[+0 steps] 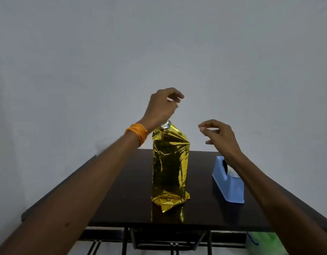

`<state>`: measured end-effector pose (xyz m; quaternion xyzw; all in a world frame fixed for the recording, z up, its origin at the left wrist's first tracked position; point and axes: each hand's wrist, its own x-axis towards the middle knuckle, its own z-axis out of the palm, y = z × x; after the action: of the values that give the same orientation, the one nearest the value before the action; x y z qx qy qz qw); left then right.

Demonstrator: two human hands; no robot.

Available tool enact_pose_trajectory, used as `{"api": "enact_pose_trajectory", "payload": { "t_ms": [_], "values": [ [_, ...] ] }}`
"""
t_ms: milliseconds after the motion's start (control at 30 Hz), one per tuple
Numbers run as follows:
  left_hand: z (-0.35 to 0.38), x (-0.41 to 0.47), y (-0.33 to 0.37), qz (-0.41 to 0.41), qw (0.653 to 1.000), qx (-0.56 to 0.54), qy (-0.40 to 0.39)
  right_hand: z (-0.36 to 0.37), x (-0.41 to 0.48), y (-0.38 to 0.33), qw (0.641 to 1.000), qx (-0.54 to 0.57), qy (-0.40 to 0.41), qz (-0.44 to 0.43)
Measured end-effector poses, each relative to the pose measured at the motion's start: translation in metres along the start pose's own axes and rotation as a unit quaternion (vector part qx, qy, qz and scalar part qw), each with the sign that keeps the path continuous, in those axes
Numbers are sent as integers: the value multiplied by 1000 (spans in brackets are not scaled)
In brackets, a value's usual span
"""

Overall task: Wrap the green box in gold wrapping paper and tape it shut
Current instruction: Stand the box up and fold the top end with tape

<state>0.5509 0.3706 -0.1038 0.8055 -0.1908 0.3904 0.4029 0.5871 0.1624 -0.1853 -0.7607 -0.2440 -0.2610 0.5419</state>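
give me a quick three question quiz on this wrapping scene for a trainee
1. True or false: the gold-wrapped box lies flat on the table.
2. On which side of the box does the blue tape dispenser sit? A) left B) right C) behind
3. Fill in: the left hand, raised above the box top, has an orange ____ at its wrist.

Key: 1 false, it stands upright; 2 B; 3 band.
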Motion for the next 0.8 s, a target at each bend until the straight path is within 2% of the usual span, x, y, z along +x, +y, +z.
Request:
{"api": "enact_pose_trajectory", "payload": {
  "t_ms": [100,233,333,400,467,567,667,733,800],
  "values": [
    [-39,-1,-26,1,996,68,-62,12,12,-12,996,22,-79,-25],
    [-60,-7,-59,-17,968,177,-180,34,20,-20,985,-17,-168,-42],
    [-53,-11,-71,-16,951,196,-238,46,16,-13,980,-52,-192,-33],
    [-44,-10,-74,2,939,233,-253,50,11,-7,983,-47,-177,-28],
    [-37,-6,-72,35,931,271,-242,51,6,-4,985,-39,-163,-29],
    [-38,5,-62,71,937,278,-200,50,5,-1,986,-41,-161,-32],
    [-40,14,-55,64,932,273,-228,49,7,4,986,-28,-160,-24],
    [-39,15,-54,38,960,185,-204,50,9,8,987,-23,-158,-21],
    [-39,13,-52,-1,991,54,-126,51,8,11,988,-19,-155,-17]
  ]
}}
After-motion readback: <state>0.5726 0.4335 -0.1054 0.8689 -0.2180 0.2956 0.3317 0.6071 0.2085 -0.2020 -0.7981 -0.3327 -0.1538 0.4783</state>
